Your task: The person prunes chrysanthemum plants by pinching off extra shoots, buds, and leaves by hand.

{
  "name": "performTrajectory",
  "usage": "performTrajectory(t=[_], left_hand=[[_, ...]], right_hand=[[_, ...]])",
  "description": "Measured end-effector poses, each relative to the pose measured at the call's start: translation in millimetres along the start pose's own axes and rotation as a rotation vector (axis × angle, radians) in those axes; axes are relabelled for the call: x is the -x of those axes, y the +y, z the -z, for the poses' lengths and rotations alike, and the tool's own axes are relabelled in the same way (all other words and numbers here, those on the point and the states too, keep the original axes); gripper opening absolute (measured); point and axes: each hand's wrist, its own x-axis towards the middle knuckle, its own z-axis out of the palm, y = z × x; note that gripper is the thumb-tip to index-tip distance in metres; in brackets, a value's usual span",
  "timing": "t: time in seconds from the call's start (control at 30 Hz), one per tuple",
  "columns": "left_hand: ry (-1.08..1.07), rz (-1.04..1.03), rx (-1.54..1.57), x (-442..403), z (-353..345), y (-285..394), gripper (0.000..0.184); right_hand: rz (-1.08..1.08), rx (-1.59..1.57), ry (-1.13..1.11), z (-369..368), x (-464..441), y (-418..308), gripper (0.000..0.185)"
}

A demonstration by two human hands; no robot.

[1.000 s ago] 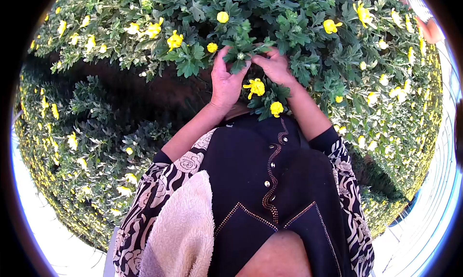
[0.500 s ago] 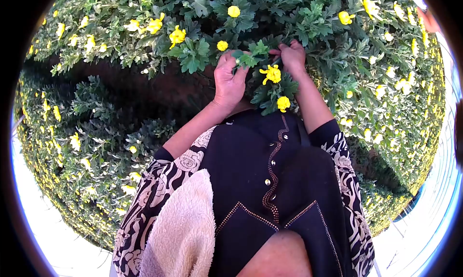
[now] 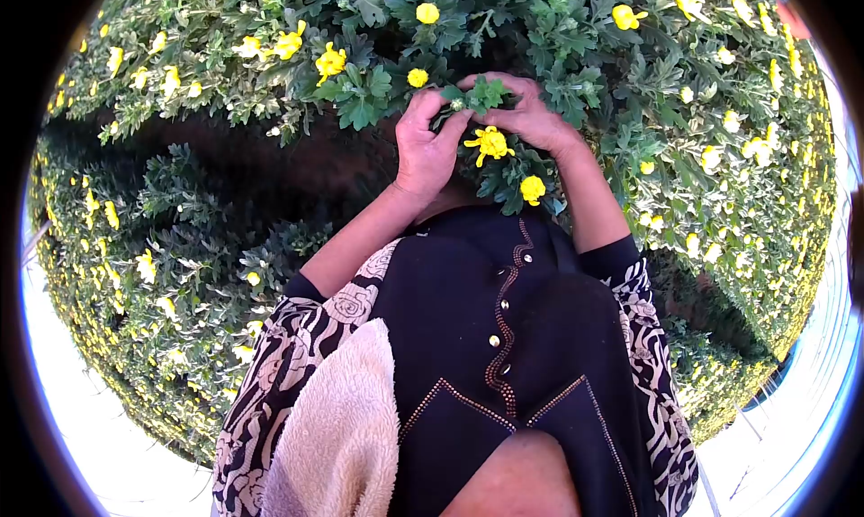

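Observation:
A leafy green chrysanthemum shoot [image 3: 487, 95] with a small bud rises between my two hands. My left hand [image 3: 427, 148] is closed, thumb and forefinger pinched on the shoot just under the bud. From the other side, my right hand [image 3: 533, 116] curls its fingers behind the same shoot, its thumb meeting the left fingertips. The exact grip point is hidden by leaves. Just below the fingers hangs an open yellow chrysanthemum [image 3: 490, 144], with a second yellow bloom [image 3: 532, 189] lower, near my dark top. A small yellow flower [image 3: 418, 78] stands above my left hand.
Dense chrysanthemum plants [image 3: 612, 94] fill the far side and both flanks. A dark, shaded gap [image 3: 297, 161] runs between rows at left. A pale fluffy cloth [image 3: 337, 427] hangs over my chest. At the upper right edge, part of another person [image 3: 792, 19] shows.
My right hand has moved left from among the stems to meet my left hand around the shoot. The yellow bloom beneath has shifted slightly left. My left hand has barely moved.

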Motion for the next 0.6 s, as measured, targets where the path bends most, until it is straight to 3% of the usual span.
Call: performTrajectory(t=[0.1,0.17,0.2,0.23,0.3,0.37,0.47,0.5,0.6], left_hand=[[-0.041,-0.073,-0.021,3,3,-1,0.015],[-0.041,-0.082,-0.034,3,-2,2,0.014],[-0.041,-0.094,-0.038,4,-1,3,0.014],[-0.041,-0.097,-0.041,6,-2,4,0.014],[-0.027,0.05,0.074,12,-7,5,0.013],[-0.033,0.042,0.065,19,-5,6,0.013],[-0.049,0.039,0.052,33,-7,5,0.012],[-0.062,0.052,0.057,37,-9,6,0.012],[-0.049,0.031,0.034,43,-14,6,0.011]], right_hand=[[0.052,0.065,-0.05,4,-4,12,0.032],[-0.143,-0.079,0.059,2,1,5,0.026],[-0.252,0.0,0.246,-2,-1,53,0.025],[-0.248,-0.002,0.246,-5,0,49,0.025],[-0.258,-0.418,0.368,-9,-2,39,0.033],[-0.318,-0.5,0.307,11,0,42,0.02],[-0.608,-0.274,0.535,16,0,51,0.014],[-0.609,-0.284,0.536,14,-3,56,0.014],[-0.789,0.334,0.404,15,-10,47,0.032]])
